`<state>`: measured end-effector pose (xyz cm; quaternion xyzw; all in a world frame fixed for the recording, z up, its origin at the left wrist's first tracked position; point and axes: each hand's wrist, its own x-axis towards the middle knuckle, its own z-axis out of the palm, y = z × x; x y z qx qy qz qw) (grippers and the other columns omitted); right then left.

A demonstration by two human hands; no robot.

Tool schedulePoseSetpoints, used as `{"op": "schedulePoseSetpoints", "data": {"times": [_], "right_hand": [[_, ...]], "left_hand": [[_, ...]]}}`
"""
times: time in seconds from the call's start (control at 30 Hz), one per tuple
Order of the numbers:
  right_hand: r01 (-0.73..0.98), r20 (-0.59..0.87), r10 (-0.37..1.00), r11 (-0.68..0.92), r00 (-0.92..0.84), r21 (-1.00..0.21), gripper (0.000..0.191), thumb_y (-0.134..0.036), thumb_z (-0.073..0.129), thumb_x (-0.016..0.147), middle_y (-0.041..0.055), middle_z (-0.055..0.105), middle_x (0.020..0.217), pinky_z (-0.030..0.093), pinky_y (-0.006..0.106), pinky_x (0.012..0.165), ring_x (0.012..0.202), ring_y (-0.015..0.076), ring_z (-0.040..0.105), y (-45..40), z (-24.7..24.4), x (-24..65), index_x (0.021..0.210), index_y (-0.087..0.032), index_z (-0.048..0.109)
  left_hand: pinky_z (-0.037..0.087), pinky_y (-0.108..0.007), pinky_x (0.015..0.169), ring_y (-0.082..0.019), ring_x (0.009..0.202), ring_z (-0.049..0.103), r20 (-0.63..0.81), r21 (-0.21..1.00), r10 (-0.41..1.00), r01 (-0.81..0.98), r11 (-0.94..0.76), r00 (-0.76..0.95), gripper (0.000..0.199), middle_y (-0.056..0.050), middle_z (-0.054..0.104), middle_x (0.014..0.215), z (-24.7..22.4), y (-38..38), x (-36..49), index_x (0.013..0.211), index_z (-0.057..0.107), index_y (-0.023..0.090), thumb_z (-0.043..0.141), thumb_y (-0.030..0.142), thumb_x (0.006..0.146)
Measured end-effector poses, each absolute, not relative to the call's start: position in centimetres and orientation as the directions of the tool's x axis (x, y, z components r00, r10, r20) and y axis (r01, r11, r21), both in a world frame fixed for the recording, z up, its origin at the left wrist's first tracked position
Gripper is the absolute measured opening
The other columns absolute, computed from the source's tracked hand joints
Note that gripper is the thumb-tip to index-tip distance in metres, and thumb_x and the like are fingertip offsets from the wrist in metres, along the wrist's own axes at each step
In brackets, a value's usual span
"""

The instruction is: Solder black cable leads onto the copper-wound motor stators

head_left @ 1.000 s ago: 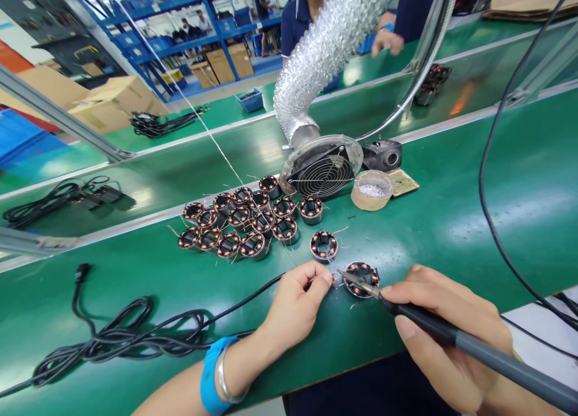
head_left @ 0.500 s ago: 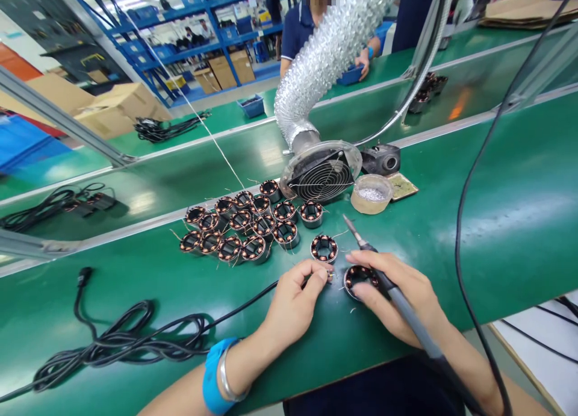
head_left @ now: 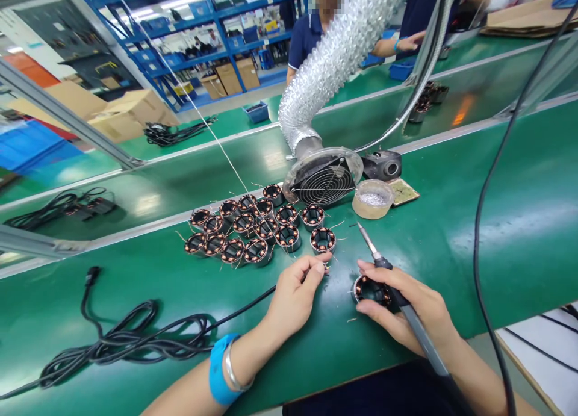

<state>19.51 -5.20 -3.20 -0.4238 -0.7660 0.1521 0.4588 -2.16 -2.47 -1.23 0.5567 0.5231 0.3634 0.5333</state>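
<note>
My left hand (head_left: 293,292) pinches the end of a black power cable (head_left: 250,301) between thumb and fingers, with thin bare-tipped wires (head_left: 327,270) poking out past them. Across my right hand (head_left: 422,301) lies a soldering iron (head_left: 413,325), its metal tip pointing away from me over the bench. The same hand has its thumb and fingers around a ring-shaped motor stator (head_left: 361,288) with copper windings, which rests on or just above the green top. Another stator (head_left: 323,240) stands beyond my left fingertips.
Several stators (head_left: 244,223) with loose wire ends are grouped at the bench's back rail. Behind them are a fume extractor fan (head_left: 325,182), a round solder tub (head_left: 372,200) and an iron holder (head_left: 383,164). Coiled cable (head_left: 135,338) lies left. A co-worker's hand (head_left: 412,41) reaches over the far bench.
My right hand has moved right with the stator and iron, away from my left hand. Its thumb has shifted to the stator's near edge. The co-worker's hand and a blue bin moved right.
</note>
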Motion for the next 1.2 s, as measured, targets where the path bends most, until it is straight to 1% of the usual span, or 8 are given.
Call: {"op": "schedulePoseSetpoints", "data": {"times": [0.1, 0.23, 0.37, 0.43, 0.57, 0.7, 0.93, 1.2], "right_hand": [[0.511, 0.553, 0.818, 0.546, -0.156, -0.664, 0.03, -0.015, 0.056, 0.095, 0.0035, 0.074, 0.098, 0.058, 0.028, 0.078, 0.088, 0.0172, 0.07, -5.3, -2.0, 20.1, 0.124, -0.024, 0.06], [0.496, 0.53, 0.837, 0.52, -0.135, -0.695, 0.035, -0.016, 0.056, 0.094, 0.0014, 0.068, 0.087, 0.052, 0.025, 0.065, 0.073, 0.0139, 0.063, -5.5, 0.7, 20.9, 0.128, -0.026, 0.061], [0.402, 0.519, 0.823, 0.566, -0.23, -0.72, 0.029, -0.017, 0.057, 0.089, -0.0002, 0.062, 0.081, 0.045, 0.024, 0.059, 0.068, 0.0127, 0.057, -4.0, 2.8, 21.2, 0.115, -0.026, 0.067], [0.339, 0.469, 0.846, 0.531, -0.252, -0.776, 0.023, -0.018, 0.057, 0.084, -0.0012, 0.062, 0.078, 0.043, 0.025, 0.057, 0.065, 0.0132, 0.055, -2.2, 3.1, 21.3, 0.102, -0.024, 0.069], [0.136, 0.386, 0.86, 0.449, -0.333, -0.883, 0.019, -0.017, 0.057, 0.07, -0.0009, 0.063, 0.072, 0.039, 0.026, 0.055, 0.062, 0.0146, 0.054, 1.4, 2.3, 21.8, 0.082, -0.021, 0.07], [-0.005, 0.368, 0.852, 0.395, -0.372, -0.919, 0.025, -0.017, 0.057, 0.061, 0.0016, 0.065, 0.071, 0.039, 0.029, 0.057, 0.064, 0.0173, 0.054, 3.2, 0.7, 22.3, 0.079, -0.02, 0.074], [-0.043, 0.366, 0.848, 0.38, -0.383, -0.924, 0.026, -0.018, 0.056, 0.059, 0.0029, 0.065, 0.07, 0.039, 0.03, 0.057, 0.063, 0.0185, 0.054, 3.3, -0.6, 22.1, 0.077, -0.019, 0.075], [-0.076, 0.382, 0.858, 0.38, -0.344, -0.922, 0.026, -0.018, 0.057, 0.061, 0.0033, 0.065, 0.071, 0.04, 0.031, 0.058, 0.065, 0.019, 0.055, 3.2, -0.9, 22.1, 0.079, -0.02, 0.075]], "left_hand": [[0.044, -0.031, 0.088, -0.022, 0.098, 0.064, -0.159, 0.97, 0.97, 0.21, 0.119, 0.182, 0.028, -0.011, 0.071, 0.118, -1.4, -2.3, -2.3, 0.085, 0.065, 0.017, 0.052, 0.039, 0.095], [0.044, -0.03, 0.086, -0.021, 0.094, 0.062, -0.137, 0.975, 0.98, 0.195, 0.107, 0.145, 0.029, -0.01, 0.073, 0.106, -1.8, -2.0, -2.5, 0.089, 0.069, 0.016, 0.054, 0.04, 0.093], [0.045, -0.03, 0.081, -0.02, 0.083, 0.064, -0.163, 0.985, 0.972, 0.086, 0.15, 0.169, 0.032, -0.007, 0.073, 0.082, -1.8, -2.4, -2.4, 0.079, 0.064, 0.016, 0.057, 0.044, 0.091], [0.047, -0.029, 0.08, -0.02, 0.081, 0.065, -0.189, 0.982, 0.953, 0.06, 0.179, 0.239, 0.033, -0.007, 0.073, 0.08, -1.4, -3.2, -2.3, 0.075, 0.061, 0.016, 0.057, 0.045, 0.091], [0.046, -0.028, 0.08, -0.021, 0.088, 0.066, -0.193, 0.966, 0.903, 0.236, 0.106, 0.384, 0.032, -0.008, 0.076, 0.094, -0.3, -5.1, -2.1, 0.088, 0.069, 0.016, 0.053, 0.042, 0.094], [0.043, -0.025, 0.069, -0.018, 0.077, 0.063, -0.188, 0.934, 0.901, 0.354, 0.041, 0.39, 0.033, -0.006, 0.074, 0.083, 0.0, -5.8, -1.9, 0.085, 0.07, 0.016, 0.048, 0.04, 0.095], [0.032, -0.024, 0.054, -0.013, 0.053, 0.044, -0.248, 0.905, 0.936, 0.405, 0.132, 0.251, 0.032, 0.002, 0.053, 0.055, -0.5, -4.6, -1.5, 0.072, 0.053, 0.019, 0.046, 0.042, 0.093], [0.028, -0.025, 0.055, -0.012, 0.057, 0.04, -0.228, 0.895, 0.943, 0.434, 0.106, 0.24, 0.033, 0.004, 0.045, 0.06, -0.5, -5.0, -1.8, 0.071, 0.052, 0.018, 0.046, 0.042, 0.093]]}}
